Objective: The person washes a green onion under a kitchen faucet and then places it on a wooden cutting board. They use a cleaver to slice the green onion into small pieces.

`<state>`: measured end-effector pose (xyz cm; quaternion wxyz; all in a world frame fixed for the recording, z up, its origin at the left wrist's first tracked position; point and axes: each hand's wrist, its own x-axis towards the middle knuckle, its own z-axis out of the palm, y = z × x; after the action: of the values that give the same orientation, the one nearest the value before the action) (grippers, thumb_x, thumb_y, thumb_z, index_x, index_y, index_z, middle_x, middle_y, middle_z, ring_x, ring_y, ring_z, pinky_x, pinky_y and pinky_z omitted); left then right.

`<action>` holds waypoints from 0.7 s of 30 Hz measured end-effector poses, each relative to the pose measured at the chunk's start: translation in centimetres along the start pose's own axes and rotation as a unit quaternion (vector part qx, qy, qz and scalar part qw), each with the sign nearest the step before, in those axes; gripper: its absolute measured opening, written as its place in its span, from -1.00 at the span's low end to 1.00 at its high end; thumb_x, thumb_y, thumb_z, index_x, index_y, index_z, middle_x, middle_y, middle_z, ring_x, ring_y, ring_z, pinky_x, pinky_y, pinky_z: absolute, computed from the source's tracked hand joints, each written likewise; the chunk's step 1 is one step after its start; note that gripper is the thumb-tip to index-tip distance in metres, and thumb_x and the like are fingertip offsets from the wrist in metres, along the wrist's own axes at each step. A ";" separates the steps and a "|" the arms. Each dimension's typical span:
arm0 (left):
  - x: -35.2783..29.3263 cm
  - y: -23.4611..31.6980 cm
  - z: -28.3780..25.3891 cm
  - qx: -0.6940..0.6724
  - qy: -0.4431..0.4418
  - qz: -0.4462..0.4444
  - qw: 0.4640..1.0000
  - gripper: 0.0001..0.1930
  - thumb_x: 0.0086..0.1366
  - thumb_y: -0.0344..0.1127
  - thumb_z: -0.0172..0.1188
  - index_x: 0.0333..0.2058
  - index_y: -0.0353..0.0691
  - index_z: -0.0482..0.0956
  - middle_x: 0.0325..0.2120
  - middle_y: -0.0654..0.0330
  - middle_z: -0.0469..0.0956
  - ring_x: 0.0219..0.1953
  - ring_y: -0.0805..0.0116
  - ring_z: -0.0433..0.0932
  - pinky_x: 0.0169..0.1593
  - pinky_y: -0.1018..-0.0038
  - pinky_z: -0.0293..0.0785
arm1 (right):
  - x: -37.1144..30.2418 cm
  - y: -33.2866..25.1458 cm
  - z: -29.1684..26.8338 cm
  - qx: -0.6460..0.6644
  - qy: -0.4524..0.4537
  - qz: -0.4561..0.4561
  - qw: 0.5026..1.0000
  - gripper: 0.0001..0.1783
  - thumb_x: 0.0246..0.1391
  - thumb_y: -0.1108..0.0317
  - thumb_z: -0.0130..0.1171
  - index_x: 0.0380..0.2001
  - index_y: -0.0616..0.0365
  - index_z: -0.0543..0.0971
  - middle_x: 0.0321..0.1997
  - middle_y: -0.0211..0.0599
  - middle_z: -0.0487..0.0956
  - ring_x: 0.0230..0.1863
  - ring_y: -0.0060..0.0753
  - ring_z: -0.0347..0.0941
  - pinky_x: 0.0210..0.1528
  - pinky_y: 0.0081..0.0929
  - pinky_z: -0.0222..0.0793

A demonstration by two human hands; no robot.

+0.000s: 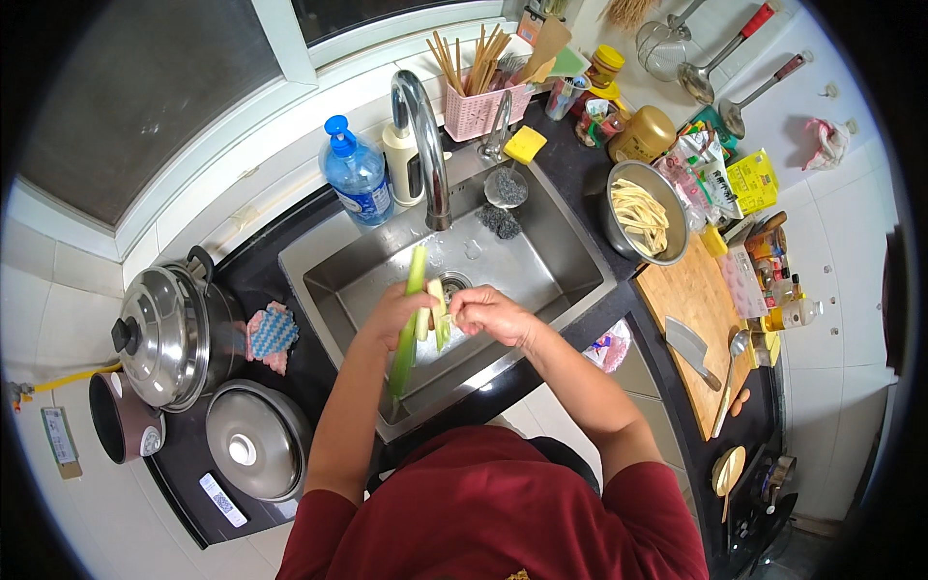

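Note:
My left hand (pixel 393 316) is closed around several green stalks (pixel 404 367) that look like celery, over the stainless steel sink (pixel 541 253). One long stalk runs well past the hand at both ends; shorter pale green-white pieces stick out beside the thumb. Just to the right, my right hand (pixel 490 315) has its fingers pinched together close to the short pieces. Whatever lies between those fingertips is too small to make out. Behind both hands the drain (pixel 452 282) shows in part, and the curved faucet (pixel 421 145) rises over the sink's far edge.
Left of the sink stand a steamer pot (pixel 164 329), a lidded pan (pixel 253 445) and a crocheted cloth (pixel 271 335). A blue soap bottle (pixel 355 179) is behind it. On the right are a metal bowl of pale strips (pixel 646 215) and a cutting board (pixel 691 300) with a cleaver (pixel 688 345).

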<state>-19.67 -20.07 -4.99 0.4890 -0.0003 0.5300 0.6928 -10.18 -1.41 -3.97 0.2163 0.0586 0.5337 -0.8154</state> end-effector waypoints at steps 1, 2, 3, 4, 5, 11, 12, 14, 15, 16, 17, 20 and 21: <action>0.0 -0.1 0.2 0.006 -0.028 -0.008 1.000 -0.73 0.11 -0.42 0.21 -0.18 -0.32 0.50 -0.43 0.18 0.53 -0.48 0.39 0.53 -0.41 0.47 0.50 | 0.1 0.1 -0.2 0.045 0.032 -0.016 0.998 -0.92 0.05 0.47 0.05 -0.44 0.16 0.54 -0.59 -0.50 0.43 -0.56 -0.68 0.29 -0.48 -0.68 0.20; -0.1 -0.4 0.5 0.012 -0.054 -0.017 0.998 -0.72 0.12 -0.42 0.21 -0.17 -0.32 0.50 -0.41 0.19 0.53 -0.46 0.39 0.54 -0.39 0.47 0.50 | 0.4 0.3 -0.5 0.092 0.063 -0.033 0.993 -0.92 0.07 0.47 0.05 -0.43 0.15 0.54 -0.59 -0.50 0.43 -0.57 -0.69 0.29 -0.49 -0.69 0.19; -0.2 -0.6 0.8 0.019 -0.081 -0.025 0.996 -0.71 0.12 -0.42 0.21 -0.15 -0.32 0.50 -0.40 0.20 0.53 -0.43 0.39 0.54 -0.37 0.47 0.51 | 0.6 0.5 -0.8 0.138 0.094 -0.049 0.985 -0.91 0.09 0.46 0.04 -0.42 0.14 0.54 -0.58 -0.51 0.43 -0.58 -0.69 0.28 -0.49 -0.69 0.18; -0.2 -0.8 1.1 -0.001 -0.086 -0.028 0.996 -0.69 0.13 -0.41 0.21 -0.12 -0.31 0.50 -0.37 0.22 0.53 -0.40 0.41 0.55 -0.33 0.47 0.51 | 0.7 0.7 -0.9 0.137 0.109 -0.045 0.984 -0.92 0.09 0.45 0.04 -0.41 0.14 0.53 -0.57 -0.50 0.44 -0.58 -0.69 0.28 -0.50 -0.70 0.19; 0.0 -1.1 1.0 -0.021 -0.079 -0.021 0.996 -0.69 0.14 -0.41 0.21 -0.12 -0.30 0.50 -0.36 0.22 0.53 -0.40 0.42 0.54 -0.33 0.47 0.51 | 0.8 0.9 -1.1 0.135 0.125 -0.041 0.982 -0.92 0.10 0.44 0.03 -0.39 0.13 0.52 -0.56 -0.49 0.44 -0.59 -0.69 0.28 -0.50 -0.71 0.19; 1.2 -2.5 0.4 -0.063 -0.060 0.002 0.996 -0.69 0.16 -0.37 0.19 -0.11 -0.29 0.48 -0.35 0.18 0.54 -0.35 0.41 0.55 -0.29 0.46 0.53 | 1.7 1.5 -0.8 0.240 0.178 -0.065 0.952 -0.94 0.13 0.45 -0.02 -0.38 0.15 0.46 -0.50 -0.35 0.51 -0.61 -0.61 0.33 -0.57 -0.66 0.26; 1.4 -2.6 0.1 -0.064 -0.069 0.001 0.996 -0.69 0.16 -0.37 0.20 -0.11 -0.28 0.48 -0.35 0.18 0.54 -0.34 0.40 0.55 -0.28 0.46 0.53 | 1.7 0.7 -0.2 0.278 0.191 -0.068 0.939 -0.94 0.12 0.45 -0.03 -0.39 0.16 0.44 -0.48 -0.30 0.52 -0.60 -0.57 0.36 -0.57 -0.63 0.31; 1.6 -2.8 -0.4 -0.066 -0.089 0.000 0.994 -0.69 0.15 -0.37 0.21 -0.11 -0.28 0.48 -0.34 0.18 0.54 -0.33 0.40 0.55 -0.26 0.47 0.52 | 1.8 0.2 -0.7 0.375 0.194 -0.080 0.903 -0.94 0.13 0.46 -0.04 -0.40 0.17 0.42 -0.45 -0.23 0.55 -0.58 -0.49 0.42 -0.55 -0.57 0.41; 1.4 -2.6 0.1 -0.047 -0.086 0.007 0.995 -0.70 0.15 -0.38 0.21 -0.12 -0.27 0.48 -0.34 0.18 0.54 -0.34 0.39 0.55 -0.27 0.47 0.53 | 1.9 0.2 -2.1 0.432 0.185 -0.087 0.878 -0.94 0.13 0.46 -0.05 -0.39 0.18 0.41 -0.43 -0.19 0.55 -0.56 -0.45 0.45 -0.53 -0.54 0.45; 1.0 -2.5 0.7 -0.029 -0.083 0.014 0.996 -0.70 0.15 -0.38 0.21 -0.12 -0.27 0.48 -0.34 0.18 0.54 -0.34 0.39 0.56 -0.27 0.47 0.53 | 1.8 0.1 -3.3 0.487 0.174 -0.095 0.850 -0.94 0.13 0.46 -0.06 -0.39 0.18 0.40 -0.41 -0.16 0.56 -0.55 -0.41 0.48 -0.51 -0.50 0.50; 0.7 -2.5 1.1 -0.009 -0.077 0.022 0.997 -0.70 0.14 -0.39 0.22 -0.13 -0.27 0.48 -0.34 0.18 0.54 -0.35 0.38 0.56 -0.27 0.47 0.53 | 1.6 -0.4 -3.9 0.439 0.215 -0.113 0.865 -0.94 0.14 0.45 -0.06 -0.38 0.18 0.40 -0.40 -0.15 0.56 -0.53 -0.39 0.50 -0.50 -0.49 0.52; 1.2 -3.1 0.9 -0.054 -0.023 0.046 0.997 -0.73 0.13 -0.44 0.26 -0.19 -0.25 0.46 -0.40 0.22 0.51 -0.41 0.44 0.53 -0.36 0.47 0.50 | -0.1 -2.5 -4.2 0.247 0.285 -0.158 0.913 -0.94 0.16 0.44 -0.03 -0.30 0.17 0.40 -0.41 -0.18 0.56 -0.50 -0.37 0.55 -0.47 -0.46 0.55; 1.4 -3.2 0.9 -0.067 -0.008 0.052 0.996 -0.73 0.13 -0.45 0.27 -0.19 -0.25 0.45 -0.42 0.24 0.50 -0.42 0.47 0.52 -0.37 0.48 0.49 | -0.2 -2.1 -4.1 0.172 0.265 -0.141 0.938 -0.91 0.15 0.47 -0.02 -0.27 0.17 0.42 -0.41 -0.21 0.56 -0.50 -0.40 0.56 -0.46 -0.49 0.55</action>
<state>-17.73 -18.65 -7.69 0.4555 -0.0004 0.4779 0.7511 -11.38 3.05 -3.88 -0.0633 0.2328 0.4260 -0.8720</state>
